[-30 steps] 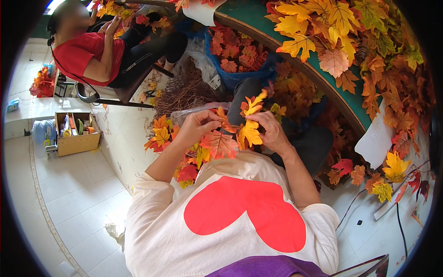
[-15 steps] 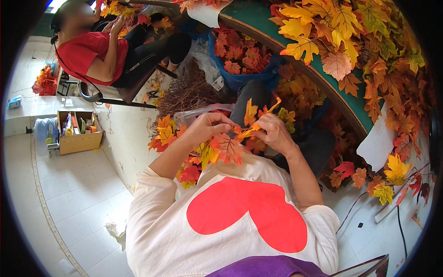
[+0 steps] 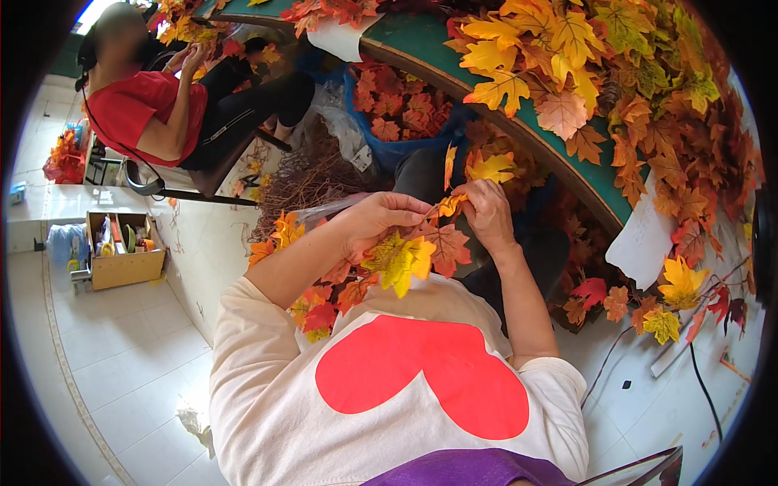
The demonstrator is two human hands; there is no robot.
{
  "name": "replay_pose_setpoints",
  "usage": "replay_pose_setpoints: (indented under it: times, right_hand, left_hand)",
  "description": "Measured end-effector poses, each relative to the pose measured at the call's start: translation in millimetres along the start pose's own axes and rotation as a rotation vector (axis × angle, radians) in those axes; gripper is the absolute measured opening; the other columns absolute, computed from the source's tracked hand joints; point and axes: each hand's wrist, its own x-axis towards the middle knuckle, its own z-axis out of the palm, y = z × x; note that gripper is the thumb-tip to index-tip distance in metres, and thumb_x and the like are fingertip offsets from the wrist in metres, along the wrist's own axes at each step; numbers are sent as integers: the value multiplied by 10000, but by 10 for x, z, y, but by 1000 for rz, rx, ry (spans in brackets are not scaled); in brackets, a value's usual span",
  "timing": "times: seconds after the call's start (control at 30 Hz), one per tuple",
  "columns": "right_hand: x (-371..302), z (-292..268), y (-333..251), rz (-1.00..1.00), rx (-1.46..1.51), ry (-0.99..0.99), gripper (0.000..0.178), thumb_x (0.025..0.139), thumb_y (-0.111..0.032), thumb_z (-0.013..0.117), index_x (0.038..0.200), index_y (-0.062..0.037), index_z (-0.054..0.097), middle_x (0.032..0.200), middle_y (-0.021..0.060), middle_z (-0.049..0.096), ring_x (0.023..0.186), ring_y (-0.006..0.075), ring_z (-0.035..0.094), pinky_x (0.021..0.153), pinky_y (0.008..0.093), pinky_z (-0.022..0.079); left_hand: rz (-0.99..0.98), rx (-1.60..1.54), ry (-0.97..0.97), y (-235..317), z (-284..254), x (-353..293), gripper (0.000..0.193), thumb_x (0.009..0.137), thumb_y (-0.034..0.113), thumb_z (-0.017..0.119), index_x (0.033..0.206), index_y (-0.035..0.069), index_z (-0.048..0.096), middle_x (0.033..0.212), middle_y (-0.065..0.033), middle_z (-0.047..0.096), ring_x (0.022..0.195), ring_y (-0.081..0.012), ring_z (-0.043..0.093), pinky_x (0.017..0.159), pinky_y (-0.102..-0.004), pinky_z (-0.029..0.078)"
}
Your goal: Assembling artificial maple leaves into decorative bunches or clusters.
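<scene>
A garland of artificial maple leaves (image 3: 397, 261) in yellow, orange and red trails across my lap, partly hidden under my left forearm. My left hand (image 3: 385, 217) pinches its stem with thumb and forefinger. Close beside it, my right hand (image 3: 489, 215) has its fingers closed on a small orange leaf (image 3: 450, 204) on the stem. Below the hands hang a pinkish-orange leaf (image 3: 447, 248) and a yellow-green one. A yellow leaf (image 3: 491, 168) shows just beyond my right hand. The fingertips partly cover the stem between them.
A green table (image 3: 559, 142) curves past on the right, heaped with maple leaves (image 3: 567, 49). Ahead sit a blue tub (image 3: 352, 105) of red leaves and a bundle of brown twigs (image 3: 312, 182). A seated person in red (image 3: 158, 117) works at left, near a cardboard box (image 3: 130, 267).
The surroundings have shifted left in the picture. My right hand has risen slightly, and the yellow-green leaf now hangs more in front, below my left hand. Both hands stay on the garland.
</scene>
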Motion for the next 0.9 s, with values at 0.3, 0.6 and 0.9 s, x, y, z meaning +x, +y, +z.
replay_pose_setpoints:
  times: [0.3, 0.6, 0.9]
  right_hand:
    - [-69, -266, 69, 285, 350, 119, 346, 764, 50, 532, 1096, -39, 562, 1104, 137, 549, 905, 247, 578, 785, 303, 469]
    - [-150, -431, -192, 487, 515, -4, 140, 856, -108, 559, 890, 12, 623, 753, 51, 636, 693, 71, 573, 653, 220, 462]
    - [-215, -186, -199, 559, 698, -59, 269, 879, -192, 544, 993, 43, 611, 848, 85, 664, 751, 110, 602, 688, 245, 468]
  left_hand:
    - [9, -44, -25, 1, 220, 278, 208, 838, -15, 558, 1046, -17, 573, 939, -81, 616, 824, -137, 600, 756, -260, 511]
    - [43, -60, -43, -65, 312, 369, 231, 834, 4, 569, 1064, -20, 557, 941, -75, 608, 809, -125, 585, 774, -255, 488]
    - [84, -27, -47, -100, 247, 410, 242, 839, 9, 572, 1076, -27, 550, 954, -76, 611, 840, -136, 591, 782, -256, 488]
